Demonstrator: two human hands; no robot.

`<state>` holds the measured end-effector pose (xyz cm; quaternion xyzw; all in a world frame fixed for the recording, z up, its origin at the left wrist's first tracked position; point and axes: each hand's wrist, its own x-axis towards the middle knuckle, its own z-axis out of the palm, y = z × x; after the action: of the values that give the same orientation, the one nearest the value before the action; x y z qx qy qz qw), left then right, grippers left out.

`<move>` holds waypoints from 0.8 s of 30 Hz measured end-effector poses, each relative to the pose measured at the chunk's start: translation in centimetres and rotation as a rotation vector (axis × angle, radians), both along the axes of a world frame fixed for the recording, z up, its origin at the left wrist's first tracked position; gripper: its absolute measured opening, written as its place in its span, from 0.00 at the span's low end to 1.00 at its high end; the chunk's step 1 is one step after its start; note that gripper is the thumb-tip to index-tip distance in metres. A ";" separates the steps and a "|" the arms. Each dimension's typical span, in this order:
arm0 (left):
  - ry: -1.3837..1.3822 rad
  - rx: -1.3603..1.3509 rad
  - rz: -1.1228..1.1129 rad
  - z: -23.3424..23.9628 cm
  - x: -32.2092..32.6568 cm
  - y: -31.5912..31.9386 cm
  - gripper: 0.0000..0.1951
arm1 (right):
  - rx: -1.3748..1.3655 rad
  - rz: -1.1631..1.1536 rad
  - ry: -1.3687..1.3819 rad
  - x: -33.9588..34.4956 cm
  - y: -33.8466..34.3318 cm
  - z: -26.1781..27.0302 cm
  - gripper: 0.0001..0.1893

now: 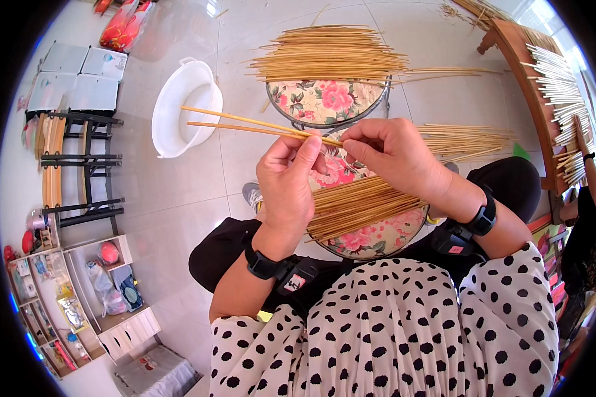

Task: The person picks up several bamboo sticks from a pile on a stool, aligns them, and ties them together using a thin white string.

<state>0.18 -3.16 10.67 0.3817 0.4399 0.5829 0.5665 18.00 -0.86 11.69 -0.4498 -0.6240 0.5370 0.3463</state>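
Two thin straw-coloured stalks [238, 122] are pinched between the thumb and fingers of my left hand [290, 178]. Their long ends spread apart toward the left. My right hand [392, 154] grips the other ends, where the stalks come together; a fine pale strand hangs near my left fingertips. Below my hands, a bundle of similar stalks [362, 203] lies across a round floral-patterned stool seat [357, 238]. Part of another floral surface [335, 171] shows behind my fingers, largely hidden by them.
A larger pile of stalks [328, 54] rests on another floral stool [328, 101] ahead. More stalks [464, 139] lie to the right. A white plastic tub [186, 109] stands on the tiled floor. At right, a person's arm [593, 173] reaches over pale sticks [561, 89] on a wooden bench [531, 84].
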 end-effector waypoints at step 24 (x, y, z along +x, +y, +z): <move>0.177 -0.023 -0.175 0.9 -1.7 -0.2 0.04 | -0.202 -0.053 -0.049 1.4 2.0 1.2 0.10</move>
<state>-1.53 -3.32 11.60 0.4621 0.4601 0.4900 0.5785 19.36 1.10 12.86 -0.5117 -0.5629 0.5767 0.2980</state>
